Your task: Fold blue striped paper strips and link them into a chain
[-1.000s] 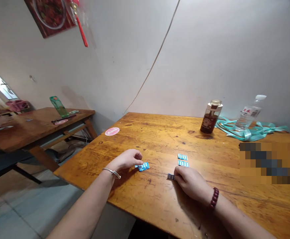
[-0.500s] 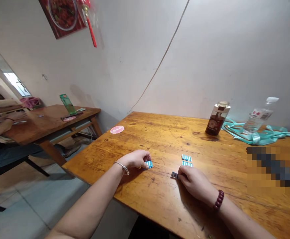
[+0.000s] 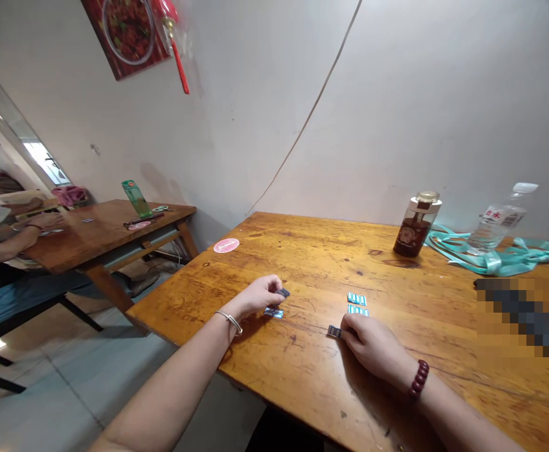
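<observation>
1. My left grip (image 3: 259,295) pinches a small dark piece (image 3: 284,293) between thumb and fingers; it pokes out at three o'clock from my hand and looks to be clear of the tabletop (image 3: 302,389).
2. At four o'clock from that hand, just below the fingers, a blue-and-white pile (image 3: 274,312) lies on the wood.
3. My right grip (image 3: 367,336) is closed on one end of a dark strip (image 3: 334,331), whose free end points to nine o'clock.
4. Near twelve o'clock from my right knuckles lie two blue-and-white sets, the farther set (image 3: 356,299) beyond the nearer set (image 3: 358,310).
5. I judge these pieces light, thin and fairly stiff, with smooth faces that could slide on one another; the edges seem the best hold, taken with a gentle fingertip pinch.
6. A dark-filled bottle (image 3: 410,235) stands well apart, at one o'clock from my right hand.
</observation>
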The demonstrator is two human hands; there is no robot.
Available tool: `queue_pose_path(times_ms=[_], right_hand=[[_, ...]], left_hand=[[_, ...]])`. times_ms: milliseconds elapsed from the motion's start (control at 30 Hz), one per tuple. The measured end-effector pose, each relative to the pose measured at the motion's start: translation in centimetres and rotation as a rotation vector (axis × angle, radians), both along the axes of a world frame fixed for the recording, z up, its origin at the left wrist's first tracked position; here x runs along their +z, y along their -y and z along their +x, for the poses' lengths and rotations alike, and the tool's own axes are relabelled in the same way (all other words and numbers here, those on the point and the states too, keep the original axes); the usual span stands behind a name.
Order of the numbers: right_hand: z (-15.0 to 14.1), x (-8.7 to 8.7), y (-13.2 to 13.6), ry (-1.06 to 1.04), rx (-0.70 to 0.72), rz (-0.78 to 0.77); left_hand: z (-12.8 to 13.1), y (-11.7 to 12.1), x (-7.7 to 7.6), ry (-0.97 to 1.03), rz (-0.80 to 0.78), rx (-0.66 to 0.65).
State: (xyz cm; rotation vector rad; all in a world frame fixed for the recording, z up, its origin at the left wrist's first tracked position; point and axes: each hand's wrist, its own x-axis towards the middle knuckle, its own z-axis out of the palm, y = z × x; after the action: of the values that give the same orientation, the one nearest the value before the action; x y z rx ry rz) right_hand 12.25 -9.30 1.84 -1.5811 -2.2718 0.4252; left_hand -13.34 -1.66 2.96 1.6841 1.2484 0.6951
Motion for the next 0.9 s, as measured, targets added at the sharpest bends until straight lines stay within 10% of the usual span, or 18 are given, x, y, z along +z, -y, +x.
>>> queue_pose_path(times_ms=[333,600,900], right_hand=[[-0.2,0.9,0.0,-0.403,-0.023,-0.052],[1.3,2.1,-1.0,-1.06,-0.245,-0.175],[1.1,1.1,-1.9,-1.214,-0.335,-0.19]], left_hand=[[4.0,0.8,1.2,0.855,-0.425,0.105],[13.0,0.3,1.1,1.115,-0.683,-0.071],[12.4,0.8,0.0,1.191,-0.835,-0.241]])
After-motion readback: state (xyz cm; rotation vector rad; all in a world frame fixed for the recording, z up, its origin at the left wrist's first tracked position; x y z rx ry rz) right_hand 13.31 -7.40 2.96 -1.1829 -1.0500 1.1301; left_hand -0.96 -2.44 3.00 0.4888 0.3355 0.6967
